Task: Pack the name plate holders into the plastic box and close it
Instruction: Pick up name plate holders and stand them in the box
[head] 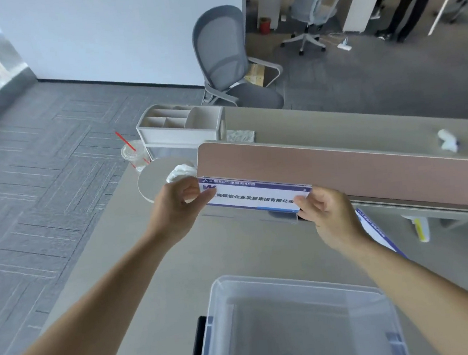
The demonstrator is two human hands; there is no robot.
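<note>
Head view: 2 hands hold 1 name plate holder (255, 198) above the bench (155, 259), just in front of the pink divider panel (340, 164). The left hand (175, 208) fingers (197, 193) pinch its left end; the right hand (331, 216) fingers (303, 202) pinch its right end. The open plastic box (298, 322) sits at the bench's near edge. Another holder (375, 229) seems to lie under the right wrist.

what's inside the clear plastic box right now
Nothing shows inside the plastic box: its bare bottom is visible and no lid is on it. Its near end runs out of frame, so that part cannot be checked. The name plate holder is held above the desk by both hands.
</note>
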